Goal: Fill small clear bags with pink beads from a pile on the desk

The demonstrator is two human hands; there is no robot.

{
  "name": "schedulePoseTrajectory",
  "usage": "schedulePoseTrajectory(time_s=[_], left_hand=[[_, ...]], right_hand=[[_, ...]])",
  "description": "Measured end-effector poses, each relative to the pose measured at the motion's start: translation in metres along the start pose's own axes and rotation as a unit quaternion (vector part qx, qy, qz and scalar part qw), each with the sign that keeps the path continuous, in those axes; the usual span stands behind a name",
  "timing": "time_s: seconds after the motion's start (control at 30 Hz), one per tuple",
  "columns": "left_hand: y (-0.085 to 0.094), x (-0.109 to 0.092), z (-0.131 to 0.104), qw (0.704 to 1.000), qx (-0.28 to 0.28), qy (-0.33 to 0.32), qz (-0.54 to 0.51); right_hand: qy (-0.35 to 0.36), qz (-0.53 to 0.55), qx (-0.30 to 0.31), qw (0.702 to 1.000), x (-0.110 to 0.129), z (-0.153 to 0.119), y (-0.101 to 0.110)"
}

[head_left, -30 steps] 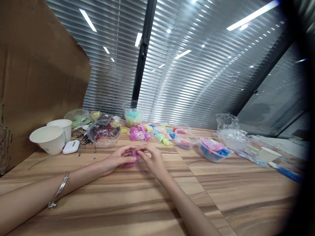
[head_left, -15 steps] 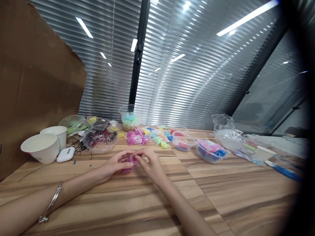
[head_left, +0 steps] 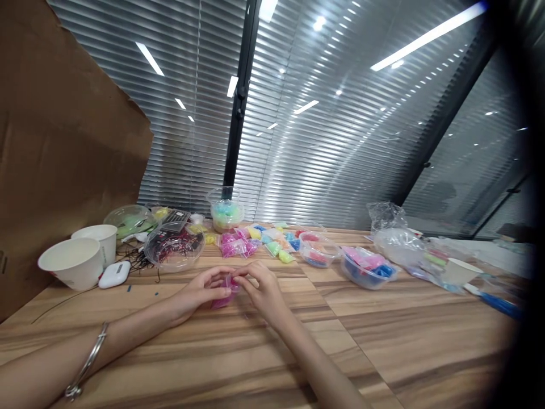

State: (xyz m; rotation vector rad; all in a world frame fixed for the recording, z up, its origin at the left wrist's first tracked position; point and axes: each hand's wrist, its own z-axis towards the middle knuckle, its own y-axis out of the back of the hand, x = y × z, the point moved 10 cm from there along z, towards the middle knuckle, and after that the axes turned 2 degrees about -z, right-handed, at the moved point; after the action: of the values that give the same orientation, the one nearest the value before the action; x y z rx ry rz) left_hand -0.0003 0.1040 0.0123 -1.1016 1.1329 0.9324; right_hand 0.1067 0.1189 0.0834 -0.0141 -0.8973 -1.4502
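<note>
Two white paper cups, matte and tapered, far left of the pink bag; small red and dark print on them, too small to read. Cardboard panel behind them, brown, ragged edge. Glossy white rounded case next to the cups, no readable mark. Clear round bowl of thin red and black wires, left of and behind the bag.

Left hand, silver bangle on that wrist, clamped on the pink bag: small, see-through plastic, just above the wood-grain tabletop or touching it, can't tell which. Clear tub of pale green and blue stuff directly behind the bag. Small coloured sachets behind and right of it. Right hand pinches the bag's upper edge, fingertips close to the left's.

Right of the bag: clear tub with red and blue contents, then clear tub with pink and blue packets, crumpled clear plastic, white paper bowl, blue-handled tool, blurred.
</note>
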Motion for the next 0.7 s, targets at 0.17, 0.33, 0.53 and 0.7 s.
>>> schedulePoseTrajectory(time_s=[0.17,0.33,0.53,0.7], left_hand=[[0.01,-0.002,0.003,0.999,-0.038,-0.025,-0.009],[0.026,0.003,0.004,0.988,-0.114,-0.005,-0.104],[0.037,0.011,0.007,0.978,-0.143,0.01,-0.15],[0.041,0.016,0.008,0.975,-0.158,0.021,-0.152]], right_hand=[[0.006,0.026,-0.017,1.0,-0.003,0.003,0.009],[-0.088,-0.022,-0.003,0.996,-0.034,0.002,0.027],[-0.133,-0.082,0.326,0.932,-0.06,-0.043,-0.003],[-0.082,-0.049,0.346,0.934,-0.046,-0.048,-0.021]])
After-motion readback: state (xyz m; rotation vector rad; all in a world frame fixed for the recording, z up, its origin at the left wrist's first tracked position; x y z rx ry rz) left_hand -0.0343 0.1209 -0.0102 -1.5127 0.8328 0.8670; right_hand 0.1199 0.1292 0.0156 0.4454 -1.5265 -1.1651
